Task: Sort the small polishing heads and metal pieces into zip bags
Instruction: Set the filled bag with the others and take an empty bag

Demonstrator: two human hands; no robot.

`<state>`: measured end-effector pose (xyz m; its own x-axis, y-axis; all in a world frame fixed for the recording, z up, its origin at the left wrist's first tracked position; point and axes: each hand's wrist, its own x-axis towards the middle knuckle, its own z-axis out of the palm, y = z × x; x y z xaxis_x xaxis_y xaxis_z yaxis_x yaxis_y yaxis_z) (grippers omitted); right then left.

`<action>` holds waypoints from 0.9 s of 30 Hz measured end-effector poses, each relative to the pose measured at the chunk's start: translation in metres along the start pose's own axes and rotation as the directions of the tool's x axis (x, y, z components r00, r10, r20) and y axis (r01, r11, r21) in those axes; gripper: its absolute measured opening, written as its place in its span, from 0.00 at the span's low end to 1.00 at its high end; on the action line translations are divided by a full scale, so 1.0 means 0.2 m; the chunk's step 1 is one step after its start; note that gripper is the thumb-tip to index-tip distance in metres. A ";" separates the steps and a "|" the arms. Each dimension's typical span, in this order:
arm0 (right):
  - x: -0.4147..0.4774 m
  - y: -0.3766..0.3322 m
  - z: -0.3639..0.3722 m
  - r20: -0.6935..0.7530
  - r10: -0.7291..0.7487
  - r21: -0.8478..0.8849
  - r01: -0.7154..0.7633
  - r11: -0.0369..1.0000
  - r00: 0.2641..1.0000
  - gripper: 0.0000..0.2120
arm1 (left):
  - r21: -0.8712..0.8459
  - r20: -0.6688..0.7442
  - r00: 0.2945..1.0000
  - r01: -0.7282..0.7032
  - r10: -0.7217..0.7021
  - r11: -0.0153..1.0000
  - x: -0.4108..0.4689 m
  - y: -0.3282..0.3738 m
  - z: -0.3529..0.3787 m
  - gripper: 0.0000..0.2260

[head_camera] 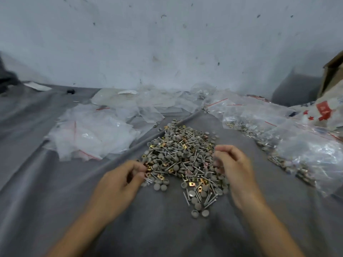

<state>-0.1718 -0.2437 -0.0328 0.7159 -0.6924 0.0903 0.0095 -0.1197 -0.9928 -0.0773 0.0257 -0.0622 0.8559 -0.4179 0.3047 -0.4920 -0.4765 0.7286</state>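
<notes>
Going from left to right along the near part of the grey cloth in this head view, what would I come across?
Left hand → loose pile of grey round polishing heads, metal pins and brass-coloured clips → right hand → clear plastic zip bags filled with pieces.

Packing wkshop: hardware pile [183, 160], zip bags [92, 134]
</notes>
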 end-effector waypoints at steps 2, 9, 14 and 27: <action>-0.11 0.00 0.15 0.179 -0.022 -0.027 0.027 0.999 0.984 0.10 | 0.074 -0.005 1.000 0.021 -0.021 0.997 0.01 -0.01 -0.02 0.04; -0.28 0.08 0.39 0.383 -0.139 -0.242 0.245 0.939 0.913 0.06 | 0.373 -0.232 0.969 0.174 -0.090 0.911 0.16 -0.20 -0.10 0.13; -0.34 0.08 0.42 0.508 -0.111 -0.190 0.237 0.953 0.854 0.06 | 0.600 -0.268 0.925 0.379 -0.270 0.704 0.24 -0.38 -0.19 0.23; -0.32 0.07 0.37 0.601 -0.113 -0.141 0.244 0.959 0.791 0.05 | 0.826 -0.107 0.994 0.110 -0.039 0.552 0.32 -0.36 -0.24 0.08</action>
<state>-0.1665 -0.1486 -0.0588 0.9850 -0.1066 0.1356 0.0850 -0.3843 -0.9193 0.0215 0.0708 -0.0656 0.8864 -0.3142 0.3399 -0.3090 -0.9484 -0.0710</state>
